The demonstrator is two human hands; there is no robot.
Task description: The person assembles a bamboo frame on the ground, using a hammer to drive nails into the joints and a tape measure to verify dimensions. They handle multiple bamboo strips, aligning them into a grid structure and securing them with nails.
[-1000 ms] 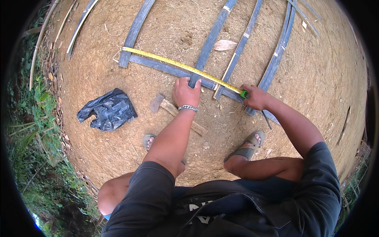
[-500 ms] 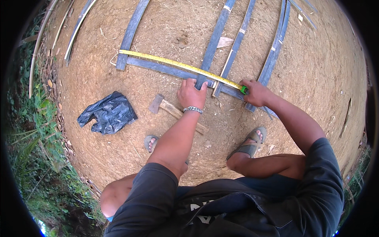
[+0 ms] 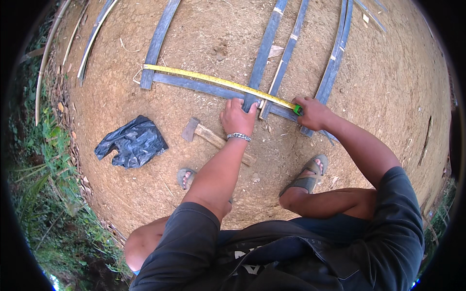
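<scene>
My left hand [image 3: 238, 118] closes its fingers and thumb around the near end of a dark grey bamboo slat [image 3: 262, 53]. That slat lies across a cross slat [image 3: 194, 84] running from left to right. In my right hand [image 3: 314, 114] is a tape measure [image 3: 298, 110] with a green case. Its yellow blade [image 3: 208, 78] stretches left over the slats to the near end of the leftmost upright slat [image 3: 158, 46]. Just right of my left hand lies a narrower slat [image 3: 286, 58]. A paired slat [image 3: 334, 63] passes under or beside my right hand; the exact contact is hidden.
An axe [image 3: 210, 136] with a wooden handle lies on the dirt below my left hand, its handle partly behind my forearm. Left of it is a crumpled black plastic bag [image 3: 132, 142]. More slats [image 3: 92, 43] lie at the far left, near green plants [image 3: 53, 169] along the ground's edge.
My left hand has shifted the near end of its slat slightly right, closer to the narrower slat. The tape measure stays stretched out in my right hand. The view has moved a little.
</scene>
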